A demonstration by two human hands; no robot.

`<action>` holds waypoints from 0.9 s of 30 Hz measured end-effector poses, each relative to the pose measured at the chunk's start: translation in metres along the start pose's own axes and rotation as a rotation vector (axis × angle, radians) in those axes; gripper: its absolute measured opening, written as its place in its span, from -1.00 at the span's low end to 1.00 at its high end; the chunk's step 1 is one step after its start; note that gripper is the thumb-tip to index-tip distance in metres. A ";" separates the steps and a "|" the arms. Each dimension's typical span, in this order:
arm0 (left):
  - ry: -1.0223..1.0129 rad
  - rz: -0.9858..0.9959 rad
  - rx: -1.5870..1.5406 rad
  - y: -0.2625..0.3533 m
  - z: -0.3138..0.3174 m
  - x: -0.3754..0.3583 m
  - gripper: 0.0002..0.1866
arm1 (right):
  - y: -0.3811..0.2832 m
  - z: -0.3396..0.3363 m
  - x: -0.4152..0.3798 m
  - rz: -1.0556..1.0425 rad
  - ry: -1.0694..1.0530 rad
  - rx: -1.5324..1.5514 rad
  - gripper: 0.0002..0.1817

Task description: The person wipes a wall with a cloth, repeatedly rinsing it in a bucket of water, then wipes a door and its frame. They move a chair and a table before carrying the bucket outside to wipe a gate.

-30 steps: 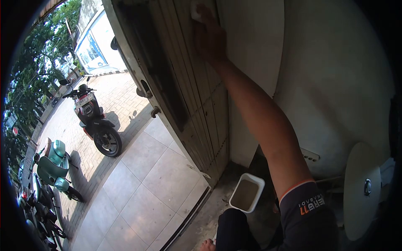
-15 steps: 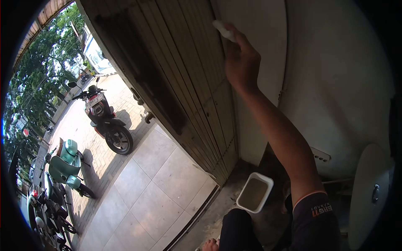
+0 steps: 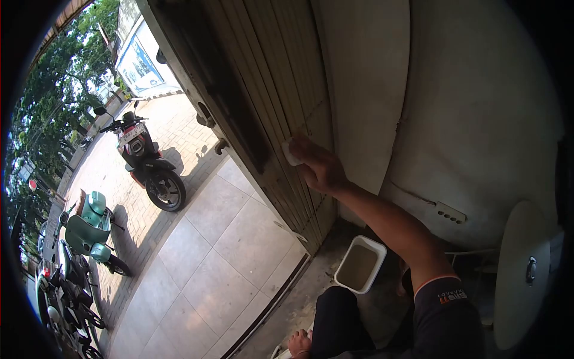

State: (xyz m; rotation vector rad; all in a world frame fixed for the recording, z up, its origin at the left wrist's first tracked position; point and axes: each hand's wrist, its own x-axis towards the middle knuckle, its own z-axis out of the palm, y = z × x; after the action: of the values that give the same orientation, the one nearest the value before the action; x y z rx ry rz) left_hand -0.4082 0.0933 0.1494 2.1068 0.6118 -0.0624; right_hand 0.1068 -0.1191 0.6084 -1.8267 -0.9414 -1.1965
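My right hand (image 3: 321, 169) reaches out with its fingers closed around a small white cloth (image 3: 293, 153), bunched up so that only part of it shows. The cloth is against the slatted panels of a folding metal door (image 3: 254, 90), about halfway down. Grime darkens a long strip of that door. At the bottom edge, beside my left knee, my left hand (image 3: 299, 343) shows only in part. Its fingers look curled, and what they hold is hidden. A white tub (image 3: 378, 270) of murky water stands on the floor below my right forearm.
A power strip (image 3: 449, 213) lies by the pale wall (image 3: 478, 119). At the right stands a round pale board with a handle (image 3: 525, 275). Outside the doorway are a tiled floor (image 3: 206, 263), a black scooter (image 3: 146, 158), a green scooter (image 3: 89, 233) and several other motorbikes.
My right hand has come down along the door with the white cloth, from near the top to about mid-height. The view has shifted slightly. My left hand stays low beside my knee.
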 end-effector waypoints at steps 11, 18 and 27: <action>0.021 0.093 0.677 0.123 -0.040 -0.011 -0.66 | -0.022 0.016 0.079 0.016 0.262 -0.051 -0.57; 0.028 0.088 0.651 0.118 -0.038 -0.011 -0.64 | -0.062 0.037 -0.102 0.251 -0.162 -0.065 -0.64; -0.038 0.066 0.632 0.111 -0.037 -0.008 -0.61 | -0.100 -0.092 -0.117 1.488 0.133 1.147 -0.56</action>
State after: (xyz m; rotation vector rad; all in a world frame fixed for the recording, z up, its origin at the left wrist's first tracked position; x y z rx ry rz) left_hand -0.3724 0.0681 0.2580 2.7251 0.5431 -0.2894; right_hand -0.0506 -0.1747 0.5435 -0.9221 0.0640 0.2147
